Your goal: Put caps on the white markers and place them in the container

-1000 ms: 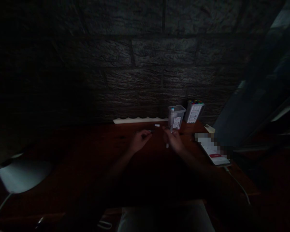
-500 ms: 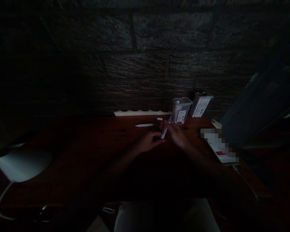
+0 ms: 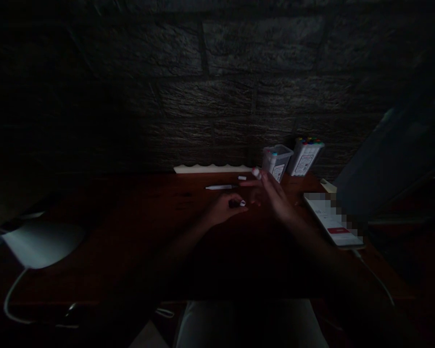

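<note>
My left hand (image 3: 225, 208) is closed, with a short white marker cap (image 3: 242, 203) pinched between thumb and fingers. To its right and a little higher, my right hand (image 3: 275, 193) grips a white marker with a reddish end (image 3: 256, 173); most of the marker is hidden by the fingers. Behind the hands, an uncapped white marker (image 3: 219, 187) lies on the dark wooden table. A loose white cap (image 3: 242, 178) rests near its dark tip. Just beyond my right hand stands a clear plastic tub (image 3: 282, 153) with a few markers, one blue-ended.
A second tub (image 3: 306, 157), full of colourful-ended markers, stands at the back right. A phone (image 3: 333, 220) on a cable lies at the right. A wavy cream strip (image 3: 213, 169) runs along the brick wall. A white lamp-like object (image 3: 43, 244) is at the left.
The white marker piece that lay between both hands has parted: my right hand has drawn away up and right, while the left stays with the cap. The view has shifted slightly.
</note>
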Available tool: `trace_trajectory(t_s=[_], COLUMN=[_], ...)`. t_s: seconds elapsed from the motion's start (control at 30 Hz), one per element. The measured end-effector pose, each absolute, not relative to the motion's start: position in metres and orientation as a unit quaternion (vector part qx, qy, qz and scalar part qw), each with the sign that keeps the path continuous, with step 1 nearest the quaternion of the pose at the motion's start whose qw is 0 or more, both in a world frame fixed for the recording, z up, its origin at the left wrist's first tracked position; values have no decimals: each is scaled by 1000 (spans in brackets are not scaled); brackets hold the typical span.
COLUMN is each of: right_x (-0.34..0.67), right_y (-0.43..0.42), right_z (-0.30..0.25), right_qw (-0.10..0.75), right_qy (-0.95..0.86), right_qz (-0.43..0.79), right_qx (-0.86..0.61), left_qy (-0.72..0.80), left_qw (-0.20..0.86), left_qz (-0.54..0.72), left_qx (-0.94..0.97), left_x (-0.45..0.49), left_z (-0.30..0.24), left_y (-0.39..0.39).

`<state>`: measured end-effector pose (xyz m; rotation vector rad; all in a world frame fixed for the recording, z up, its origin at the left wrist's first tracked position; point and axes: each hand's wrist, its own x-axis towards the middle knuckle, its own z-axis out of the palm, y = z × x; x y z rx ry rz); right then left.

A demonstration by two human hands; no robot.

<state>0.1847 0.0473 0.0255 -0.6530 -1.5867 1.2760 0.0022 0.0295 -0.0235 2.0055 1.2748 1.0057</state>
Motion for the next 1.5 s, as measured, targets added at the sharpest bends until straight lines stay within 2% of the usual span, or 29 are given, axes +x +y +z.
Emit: trace_trajectory(t_s=[0.1,0.33,0.47,0.57,0.73,0.9,1.1,1.27,1.5], right_x=[182,183,183,182,182,184,183,185,180], right_y=[43,57,60,59,60,58,53,57,48], right_z=[25,7,-2,-4,-2,4,9,8,12], right_qw=[442,435,361,327,354,435,437,458,490], right_qy=[-652,-753,-807,-821,-819,-785,-797,-782,-686], right_qz=[565,340,295,305,293,260,232,298,421], right_qx=[-245,-357,-363,-355,-344,-357,-346,-301,-335], left_qy=[460,474,474,475,458,456,450,422,472], left_qw=[280,289,289,280,288,295,302,324,267], left_qz=[396,407,406,407,411,408,380,353,406], left_qx=[744,726,726,728,734,734,749,770,736], left_x=[2,2,2,1,1,3,3,-11,-28], left_z=[-24,-28,-31,-32,-31,-31,-27,-16,-18], left_y=[30,32,33,33,33,32,31,32,41])
